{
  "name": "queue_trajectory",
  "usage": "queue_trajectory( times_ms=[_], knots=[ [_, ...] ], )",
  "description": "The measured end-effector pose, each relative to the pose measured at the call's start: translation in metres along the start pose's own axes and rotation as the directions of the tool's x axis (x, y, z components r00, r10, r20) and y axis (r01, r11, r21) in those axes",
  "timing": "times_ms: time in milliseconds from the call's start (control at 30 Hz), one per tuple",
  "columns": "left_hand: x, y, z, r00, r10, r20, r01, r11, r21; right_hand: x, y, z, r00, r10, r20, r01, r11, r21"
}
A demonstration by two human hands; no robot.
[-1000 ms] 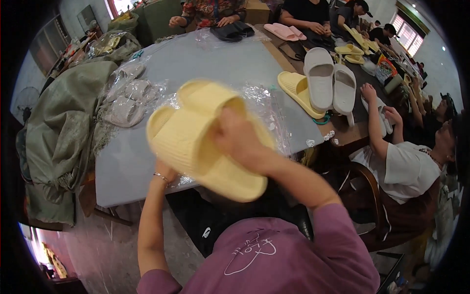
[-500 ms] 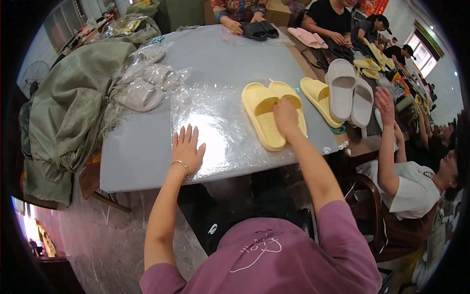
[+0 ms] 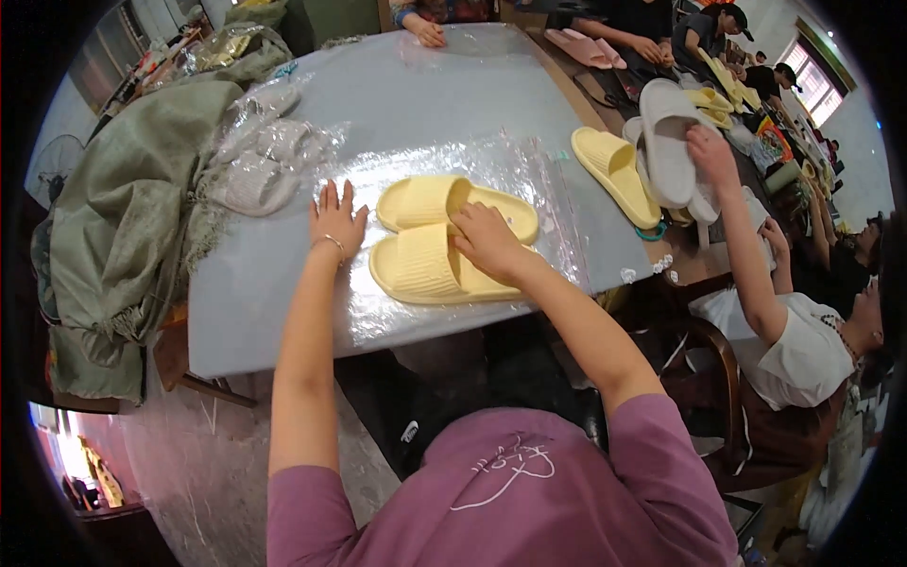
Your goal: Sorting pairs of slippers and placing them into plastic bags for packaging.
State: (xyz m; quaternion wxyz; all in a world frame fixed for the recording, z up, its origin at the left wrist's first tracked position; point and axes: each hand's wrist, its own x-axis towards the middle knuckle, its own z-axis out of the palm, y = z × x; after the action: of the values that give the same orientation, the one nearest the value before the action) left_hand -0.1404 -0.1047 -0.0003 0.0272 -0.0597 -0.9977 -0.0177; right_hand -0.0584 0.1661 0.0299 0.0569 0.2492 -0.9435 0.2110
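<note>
A pair of yellow slippers lies sideways on a clear plastic bag, straps toward the left. My right hand grips the pair where the two inner edges meet, fingers tucked in beside the straps. Flat on the left edge of the plastic rests my left hand, fingers spread, holding nothing. It is just left of the slipper toes and apart from them.
Plastic-wrapped light slippers and a green cloth heap are on the left. At the right, a loose yellow slipper lies beside a co-worker's hand on a grey slipper. Another person's hand rests at the far edge.
The yellow slippers have turned sideways and moved left with my right hand. My left hand has shifted slightly away and left. The co-worker's hand has reached a grey slipper; the black slippers are out of view.
</note>
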Motion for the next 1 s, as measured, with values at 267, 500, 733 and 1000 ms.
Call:
queue_trajectory(
  times_ms=[267,500,733,1000],
  knots=[
    [-0.043,0.044,-0.042,0.957,0.157,-0.242,-0.236,0.91,-0.341,-0.075,0.014,-0.037,0.941,-0.125,-0.314,0.044,0.967,-0.253],
    [-0.076,0.121,-0.035,0.954,0.218,-0.206,-0.291,0.84,-0.458,-0.047,0.052,-0.04,0.902,0.02,-0.43,-0.057,0.996,-0.074],
    [-0.077,0.123,-0.03,0.933,0.209,-0.292,-0.33,0.822,-0.464,-0.023,0.077,-0.039,0.994,0.031,-0.104,-0.041,0.994,-0.098],
    [-0.075,0.124,-0.028,0.932,0.196,-0.306,-0.322,0.838,-0.441,0.008,0.087,-0.056,0.982,-0.05,0.18,0.052,0.999,-0.007]
  ],
)
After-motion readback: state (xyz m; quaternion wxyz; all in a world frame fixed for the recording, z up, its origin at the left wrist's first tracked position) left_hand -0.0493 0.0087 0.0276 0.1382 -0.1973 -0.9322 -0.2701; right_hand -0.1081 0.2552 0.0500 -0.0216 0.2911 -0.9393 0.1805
